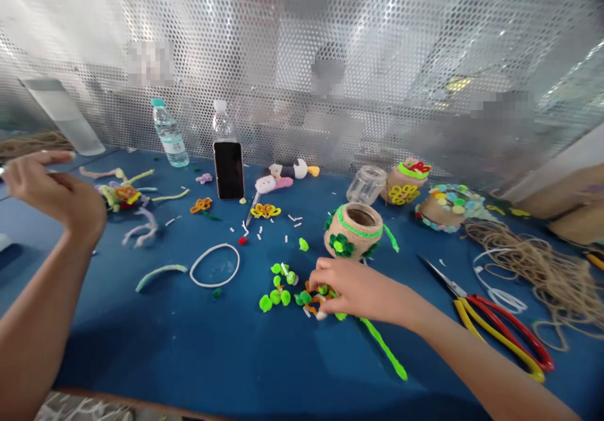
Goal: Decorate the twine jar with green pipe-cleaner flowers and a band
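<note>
Under right hand: orange loops; green pompoms beside.

The single head-worn camera looks forward and down across the blue worktop, close above the left hand and right hand, facing the perforated metal screen beyond.

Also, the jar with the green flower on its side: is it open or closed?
The jar is open: no lid covers it, and its dark inside is visible from above.
</note>
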A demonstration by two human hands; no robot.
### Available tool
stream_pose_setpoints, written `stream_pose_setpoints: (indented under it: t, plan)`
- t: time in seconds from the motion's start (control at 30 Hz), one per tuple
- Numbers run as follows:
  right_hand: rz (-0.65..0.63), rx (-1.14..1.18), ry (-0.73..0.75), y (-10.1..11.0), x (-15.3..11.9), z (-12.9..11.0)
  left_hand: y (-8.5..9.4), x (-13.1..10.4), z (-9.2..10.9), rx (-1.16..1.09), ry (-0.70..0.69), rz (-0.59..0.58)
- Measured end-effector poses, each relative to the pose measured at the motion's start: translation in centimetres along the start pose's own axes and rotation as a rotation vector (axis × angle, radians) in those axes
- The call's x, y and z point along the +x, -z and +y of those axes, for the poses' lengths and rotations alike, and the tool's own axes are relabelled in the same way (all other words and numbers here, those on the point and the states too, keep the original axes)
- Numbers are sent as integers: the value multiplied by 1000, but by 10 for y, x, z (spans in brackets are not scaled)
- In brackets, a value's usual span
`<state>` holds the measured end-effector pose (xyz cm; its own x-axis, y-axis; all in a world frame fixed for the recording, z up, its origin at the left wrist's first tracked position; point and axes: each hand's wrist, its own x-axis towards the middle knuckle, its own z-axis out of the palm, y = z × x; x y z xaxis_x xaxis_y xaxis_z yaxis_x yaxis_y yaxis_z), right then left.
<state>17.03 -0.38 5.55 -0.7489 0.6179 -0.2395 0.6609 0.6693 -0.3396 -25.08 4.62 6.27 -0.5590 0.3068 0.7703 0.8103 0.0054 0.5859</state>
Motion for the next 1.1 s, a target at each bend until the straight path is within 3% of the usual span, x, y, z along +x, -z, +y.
stream_pose_setpoints:
  t: [0.03,0.1,0.2,0.27,0.3,0.37,0.43,0.5,0.57,0.67,0.87,0.93,1.03,1.1]
  plan:
    - [-19,-14,22,0,0,0,-4,1,-3,58,-12,71]
    - [-43,-68,50,-3,0,-2,-9,-6,2,64,-121,100]
    - [-37,-142,52,-6,1,-5,-12,-44,33,-50,-378,-147]
    - [-11,-83,57,-3,0,-4,-7,-82,64,-136,-509,-388]
    - [12,-14,64,1,-1,-3,-3,-102,80,-264,-608,-609]
    - [69,171,55,10,-5,1,7,-136,111,-344,-696,-852]
    - [125,390,23,19,-7,5,16,-161,136,-478,-602,-1189]
    - [154,601,-9,24,-9,9,19,-174,154,-584,-467,-1385]
    - [148,738,-16,26,-9,10,17,-180,165,-685,-333,-1425]
    - [127,782,-15,26,-9,13,7,-179,173,-745,-142,-1366]
    - [82,873,-53,31,-13,22,-5,-171,165,-795,172,-1314]
    - [101,907,-70,35,-15,25,-6,-169,159,-718,102,-1390]
    - [137,896,-112,42,-19,26,-7,-167,152,-597,-162,-1581]
    - [128,849,-125,46,-21,25,-8,-164,150,-570,-254,-1607]
